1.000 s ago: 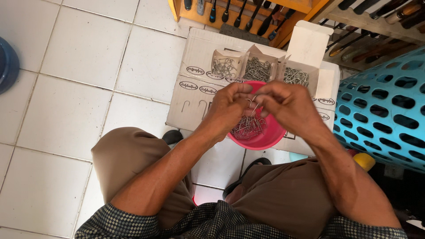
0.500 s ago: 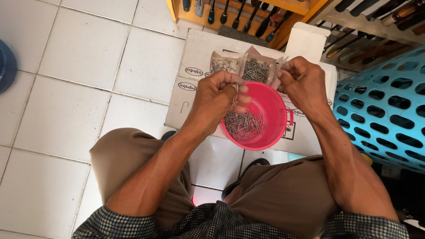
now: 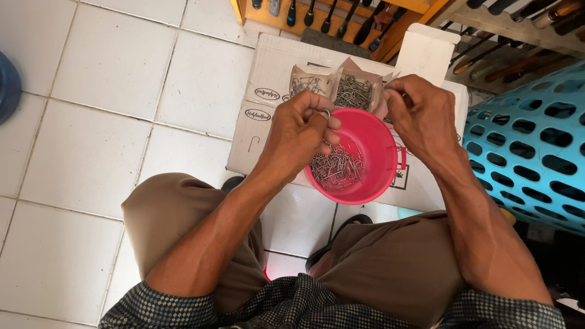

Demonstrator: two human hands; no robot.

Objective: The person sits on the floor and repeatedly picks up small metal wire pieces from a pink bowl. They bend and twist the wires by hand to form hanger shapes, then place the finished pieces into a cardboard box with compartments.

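The hands have parted: left hand pinches a hook above the pink bowl at frame centre, while right hand, fingers closed, grip unclear, hovers upper right.

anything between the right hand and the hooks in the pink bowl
Nothing visible does. The right hand is beside the pink bowl rim, the hooks lie uncovered inside, and the left hand is over the opposite rim.

left hand fingers pinched, right hand raised, fingers curled, forearms extended forward
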